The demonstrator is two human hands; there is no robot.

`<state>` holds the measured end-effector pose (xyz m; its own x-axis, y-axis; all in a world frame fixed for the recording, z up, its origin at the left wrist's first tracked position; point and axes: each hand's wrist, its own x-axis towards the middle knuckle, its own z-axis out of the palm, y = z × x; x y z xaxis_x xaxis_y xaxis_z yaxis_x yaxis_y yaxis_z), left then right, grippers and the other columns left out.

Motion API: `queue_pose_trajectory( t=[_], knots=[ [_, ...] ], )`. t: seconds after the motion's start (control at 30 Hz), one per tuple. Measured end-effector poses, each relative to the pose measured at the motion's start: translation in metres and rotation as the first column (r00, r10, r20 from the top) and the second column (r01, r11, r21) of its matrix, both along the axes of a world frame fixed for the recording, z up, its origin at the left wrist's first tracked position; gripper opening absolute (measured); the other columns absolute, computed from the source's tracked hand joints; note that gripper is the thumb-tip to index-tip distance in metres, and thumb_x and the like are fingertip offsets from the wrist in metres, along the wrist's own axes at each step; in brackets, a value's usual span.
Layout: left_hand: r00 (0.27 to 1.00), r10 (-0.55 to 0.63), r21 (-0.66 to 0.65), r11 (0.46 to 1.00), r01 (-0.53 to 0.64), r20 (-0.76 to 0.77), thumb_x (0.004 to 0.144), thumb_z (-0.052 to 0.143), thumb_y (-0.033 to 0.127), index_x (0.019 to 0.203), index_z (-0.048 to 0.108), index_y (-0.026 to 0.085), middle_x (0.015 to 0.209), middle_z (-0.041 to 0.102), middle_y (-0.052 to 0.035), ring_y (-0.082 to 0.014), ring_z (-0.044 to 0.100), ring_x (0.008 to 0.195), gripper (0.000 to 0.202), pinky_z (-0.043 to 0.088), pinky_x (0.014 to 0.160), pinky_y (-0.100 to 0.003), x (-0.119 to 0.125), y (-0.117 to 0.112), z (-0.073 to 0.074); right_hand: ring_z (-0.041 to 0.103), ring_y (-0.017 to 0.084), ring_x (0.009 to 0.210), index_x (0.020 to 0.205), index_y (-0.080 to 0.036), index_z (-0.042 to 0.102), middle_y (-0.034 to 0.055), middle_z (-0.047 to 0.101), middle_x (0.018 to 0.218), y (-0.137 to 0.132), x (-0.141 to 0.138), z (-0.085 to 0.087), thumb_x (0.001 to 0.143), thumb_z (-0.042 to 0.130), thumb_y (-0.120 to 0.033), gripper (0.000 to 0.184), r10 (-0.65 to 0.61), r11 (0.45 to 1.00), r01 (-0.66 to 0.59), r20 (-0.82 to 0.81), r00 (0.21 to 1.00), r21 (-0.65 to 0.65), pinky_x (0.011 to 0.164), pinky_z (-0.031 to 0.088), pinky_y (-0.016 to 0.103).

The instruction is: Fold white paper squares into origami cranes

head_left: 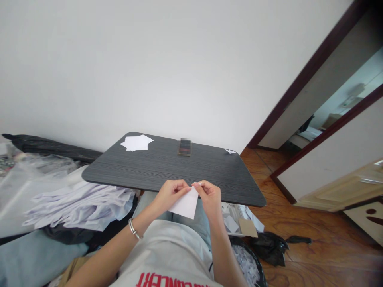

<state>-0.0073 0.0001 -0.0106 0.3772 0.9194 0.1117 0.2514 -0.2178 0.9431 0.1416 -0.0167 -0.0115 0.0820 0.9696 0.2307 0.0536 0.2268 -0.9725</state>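
A white sheet of paper [186,205] is held over my lap, just in front of the table's near edge. My left hand [173,193] pinches its upper edge between thumb and fingers. Close beside it, my right hand [209,195] pinches the upper right corner, the two thumbs almost meeting. On the dark table [149,167], several white paper sheets [136,142] lie loosely stacked at the far left. A small folded white paper piece [230,151] sits near the far right corner.
A dark, blurred-out object [184,147] lies at the table's back middle, near the white wall. Folded white cloth [80,203] is heaped at the left. To the right are a box of papers [248,227], a bin of paper scraps [247,265] and a black bag [271,247].
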Motion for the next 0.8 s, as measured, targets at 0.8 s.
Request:
queue_pose_trajectory(
  t=[0.8],
  knots=[
    [0.999, -0.005, 0.051, 0.999, 0.007, -0.035, 0.08, 0.05, 0.036, 0.066, 0.06, 0.011, 0.057, 0.055, 0.0003, -0.0092, 0.045, 0.052, 0.03, 0.03, 0.047, -0.018, -0.002, -0.001, 0.003, 0.042, 0.009, 0.049, 0.063, -0.015, 0.056, -0.0035, 0.049, 0.054, 0.002, 0.0, -0.003, 0.074, 0.062, -0.032, 0.021, -0.001, 1.0, 0.001, -0.039, 0.999, -0.001, 0.047, 0.031, 0.022]
  ],
)
